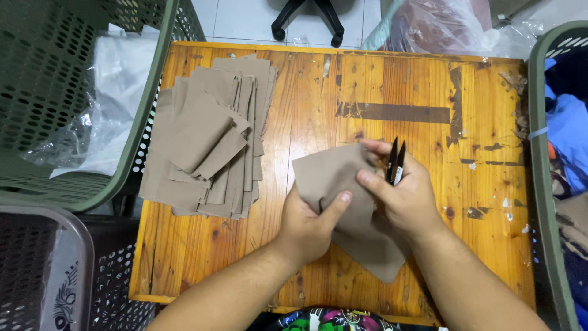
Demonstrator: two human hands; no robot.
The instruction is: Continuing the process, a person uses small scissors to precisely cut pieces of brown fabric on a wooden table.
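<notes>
near the middle of the wooden table (392, 79), both hands hold one brown cloth piece (334, 178). the left hand (309, 230) has its grip pressed shut on the cloth, with the thumb on top and the other fingers tucked under it. the right hand (407, 196) pinches the far edge of the same cloth with its thumb and first finger. small black snips (395, 162) stick up just past that pinch, held in the same hand. their tips look closed, but the view is too small to be sure. the cloth hangs down below both grips and lies on the table toward the person.

well off to the left of the grips sits a pile of brown cloth pieces (208, 141), all flat and fanned out. farther left, past the table edge, stands a green basket (67, 98) with clear plastic bags (116, 92) in it. far to the right of the grips is another green basket (545, 184) with blue cloth (569, 135) inside. a black chair base (306, 21) stands on the floor beyond the table.
</notes>
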